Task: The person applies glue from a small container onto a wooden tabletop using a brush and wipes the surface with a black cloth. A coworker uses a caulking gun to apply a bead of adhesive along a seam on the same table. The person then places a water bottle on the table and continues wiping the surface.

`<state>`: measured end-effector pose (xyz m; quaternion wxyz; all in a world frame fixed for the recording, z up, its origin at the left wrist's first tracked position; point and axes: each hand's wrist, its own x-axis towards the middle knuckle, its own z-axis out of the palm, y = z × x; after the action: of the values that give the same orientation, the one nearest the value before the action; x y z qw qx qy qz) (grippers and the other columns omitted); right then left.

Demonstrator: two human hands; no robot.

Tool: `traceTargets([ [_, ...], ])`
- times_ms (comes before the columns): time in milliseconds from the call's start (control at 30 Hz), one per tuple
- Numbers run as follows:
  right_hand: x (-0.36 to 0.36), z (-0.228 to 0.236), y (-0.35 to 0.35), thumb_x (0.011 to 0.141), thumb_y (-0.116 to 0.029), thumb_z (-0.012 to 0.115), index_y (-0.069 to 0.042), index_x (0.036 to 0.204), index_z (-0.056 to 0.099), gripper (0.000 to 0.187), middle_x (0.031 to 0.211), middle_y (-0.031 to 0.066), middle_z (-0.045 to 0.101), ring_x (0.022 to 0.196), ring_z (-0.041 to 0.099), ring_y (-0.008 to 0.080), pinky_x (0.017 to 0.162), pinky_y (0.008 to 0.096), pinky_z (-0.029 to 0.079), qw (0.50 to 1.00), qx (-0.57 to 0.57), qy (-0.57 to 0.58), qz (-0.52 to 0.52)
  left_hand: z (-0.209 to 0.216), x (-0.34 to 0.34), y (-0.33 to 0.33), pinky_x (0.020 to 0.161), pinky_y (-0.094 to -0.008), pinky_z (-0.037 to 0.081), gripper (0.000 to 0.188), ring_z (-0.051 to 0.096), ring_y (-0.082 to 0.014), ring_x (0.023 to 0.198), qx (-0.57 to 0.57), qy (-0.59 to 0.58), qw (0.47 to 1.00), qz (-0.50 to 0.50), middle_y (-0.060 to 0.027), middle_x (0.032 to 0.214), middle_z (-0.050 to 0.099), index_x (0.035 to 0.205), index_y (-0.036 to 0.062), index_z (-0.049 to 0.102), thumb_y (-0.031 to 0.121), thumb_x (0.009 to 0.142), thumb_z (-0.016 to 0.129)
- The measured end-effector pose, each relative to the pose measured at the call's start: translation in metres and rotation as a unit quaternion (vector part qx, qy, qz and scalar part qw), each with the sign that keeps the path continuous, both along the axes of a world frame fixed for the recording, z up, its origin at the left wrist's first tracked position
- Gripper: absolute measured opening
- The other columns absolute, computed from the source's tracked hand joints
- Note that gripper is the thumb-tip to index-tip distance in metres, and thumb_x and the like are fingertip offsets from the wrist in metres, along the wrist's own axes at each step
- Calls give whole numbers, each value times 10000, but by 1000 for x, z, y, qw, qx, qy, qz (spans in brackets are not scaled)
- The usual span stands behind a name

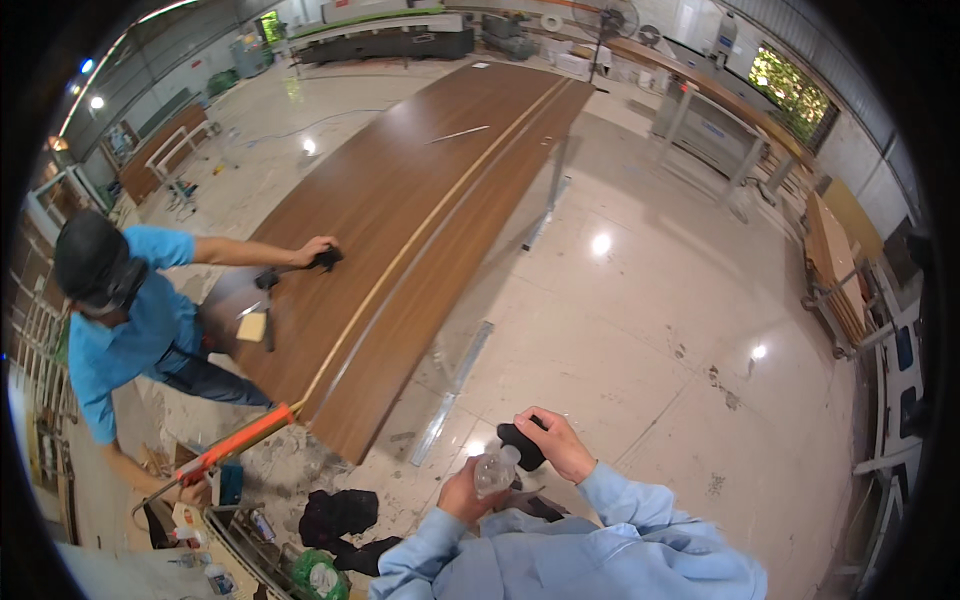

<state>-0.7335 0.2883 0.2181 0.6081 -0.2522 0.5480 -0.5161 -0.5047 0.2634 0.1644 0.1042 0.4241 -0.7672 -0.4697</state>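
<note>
Close to my body, my left hand is wrapped round a clear plastic bottle, whose neck points up and to the right. A bunched black cloth is pinched in my right hand, right beside the bottle's mouth. Whether cloth and bottle touch, I cannot tell. Ahead of me lies a long brown wood-grain panel, with a pale strip and a thin grey strip running along it. My hands are apart from its near end.
At the left, a co-worker in blue presses a black cloth on the panel. An orange caulking gun lies across its near corner. Dark clothing and a cluttered cart sit lower left. Metal strips lie right of the panel.
</note>
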Motion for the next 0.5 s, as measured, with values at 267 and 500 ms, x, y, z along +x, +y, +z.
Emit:
traceTargets([
  [267,-141,15,-14,934,51,619,-24,1479,568,553,1278,71,706,1140,630,116,995,277,504,988,-88,117,57,-4,-167,-91,915,-457,567,836,716,-396,1091,49,1,989,-138,-221,1188,731,1399,31,524,469,783,880],
  [500,-281,2,-87,880,159,617,29,1218,741,382,979,10,756,828,648,60,731,230,533,971,1,239,12,-26,-288,-192,967,-440,550,868,709,-398,1123,134,85,949,-271,-246,1212,713,1430,29,489,499,812,877],
])
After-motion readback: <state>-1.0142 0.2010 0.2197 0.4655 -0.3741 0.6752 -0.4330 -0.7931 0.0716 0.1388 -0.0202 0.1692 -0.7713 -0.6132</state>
